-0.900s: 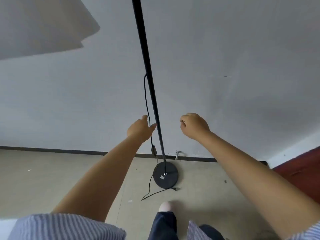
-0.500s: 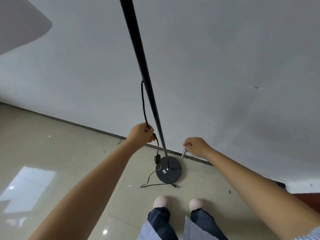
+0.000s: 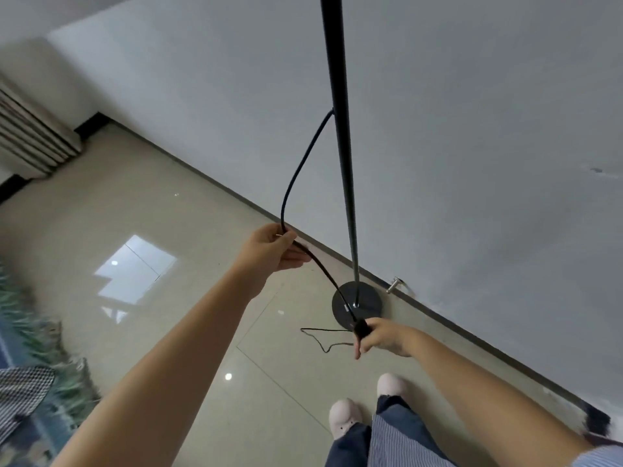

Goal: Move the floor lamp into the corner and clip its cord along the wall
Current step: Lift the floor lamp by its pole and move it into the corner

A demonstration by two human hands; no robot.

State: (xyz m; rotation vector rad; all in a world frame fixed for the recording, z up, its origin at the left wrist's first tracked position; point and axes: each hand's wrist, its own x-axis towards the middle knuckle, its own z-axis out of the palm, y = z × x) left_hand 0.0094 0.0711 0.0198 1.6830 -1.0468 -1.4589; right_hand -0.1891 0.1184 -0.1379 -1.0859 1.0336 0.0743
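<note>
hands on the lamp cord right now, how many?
2. Left hand grips the cord mid-span, left of the pole; right hand holds the cord's inline block over the base.

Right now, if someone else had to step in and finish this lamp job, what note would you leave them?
Left hand: grip shut on the cord, held out from the pole.
Right hand: grip shut on the cord's inline switch near the base.
Lamp stands upright beside the wall; loose cord trails on the floor.
Done: cord gathered in both hands.
Left: no clips visible, and the cord is not yet fixed along the wall.
</note>
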